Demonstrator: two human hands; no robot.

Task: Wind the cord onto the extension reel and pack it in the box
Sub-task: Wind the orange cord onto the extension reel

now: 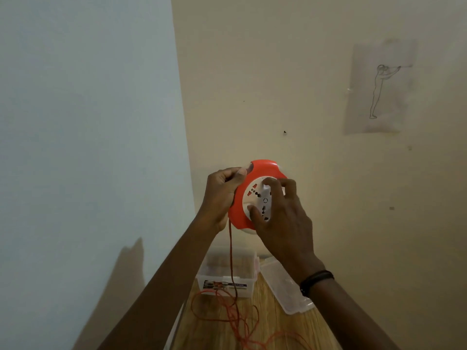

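Faced a corner of pale blue wall (88,122) and cream wall (278,72), above a wood-grain table (278,332) at the bottom of the view. Had on the cream wall, upper right, a thin sheet (379,89) with a line drawing of a standing figure. Had on the table, close to the corner, a clear plastic box (227,274) with a printed label on its front, lidless and somewhat blurred, and just to its right a clear lid (285,286) lying flat. Held the red-and-white extension reel (262,170) up in the air over the box, white socket face toward the camera. Gripped the red rim at the upper left with the left hand (222,195), fingers curled round the edge. Clasped the white socket face with the right hand (283,218), fingertips bent onto its top, thumb at its lower edge. Let the red cord (231,248) hang straight down from the reel's left side, past the box front, into loose loops on the table. Wore a dark band (317,280) on the right wrist.
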